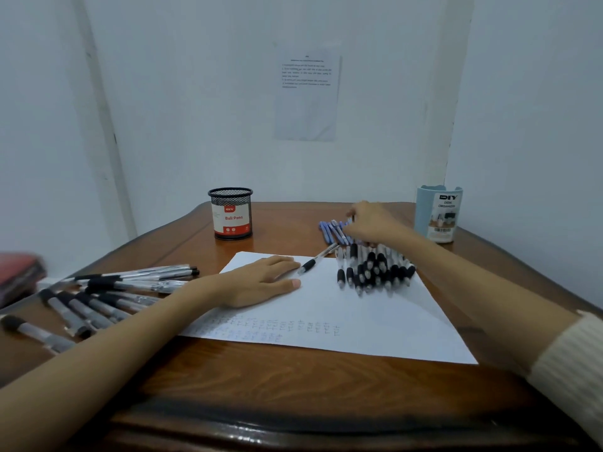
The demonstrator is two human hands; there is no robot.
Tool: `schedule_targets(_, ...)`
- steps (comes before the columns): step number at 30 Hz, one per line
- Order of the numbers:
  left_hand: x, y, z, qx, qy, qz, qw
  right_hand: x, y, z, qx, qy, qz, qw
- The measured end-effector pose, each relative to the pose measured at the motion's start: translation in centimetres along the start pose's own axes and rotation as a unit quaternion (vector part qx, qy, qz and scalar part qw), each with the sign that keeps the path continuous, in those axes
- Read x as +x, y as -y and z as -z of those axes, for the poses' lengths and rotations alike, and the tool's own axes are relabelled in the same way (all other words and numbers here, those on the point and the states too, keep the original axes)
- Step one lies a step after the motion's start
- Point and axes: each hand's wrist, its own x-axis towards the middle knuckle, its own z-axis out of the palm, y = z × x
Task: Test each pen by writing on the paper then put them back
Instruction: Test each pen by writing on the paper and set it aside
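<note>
Place: a plain study or office corner is suggested; home or workplace cannot be told.
Walls: bare white walls (195,109) are seen meeting close behind a dark wooden tabletop (293,380).
Notice: a printed sheet (306,96) is fixed to the back wall, its text too small to be read.
Stationery: a mesh pen cup (230,213) marked "Ball Pens" and a blue desk organizer (439,213) are stood at the far edge.
Work material: many pens (98,295) are laid around a written-on paper (359,314).
</note>
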Motion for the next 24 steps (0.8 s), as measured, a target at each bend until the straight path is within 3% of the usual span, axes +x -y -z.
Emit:
schedule_targets(4,-0.1,0.1,0.3,0.003,-0.002,0.001,1.000,0.4,1.2,-1.9,-0.178,-0.014,0.014,0.984)
schedule_targets(7,-0.2,0.1,0.6,-0.005,-0.003,0.001,1.000,0.3,1.1,-2.6,-0.241,-0.015,0.057,0.969)
schedule_targets(14,-0.1,0.3,0.3,0.004,-0.011,0.018,1.000,0.2,0.5,-2.6,-0.147,0.078,0.158,0.973)
schedule_targets(24,-0.1,0.6,0.3,0.005,-0.009,0.029,1.000,0.4,0.0,-2.7,-0.126,0.064,0.141,0.980)
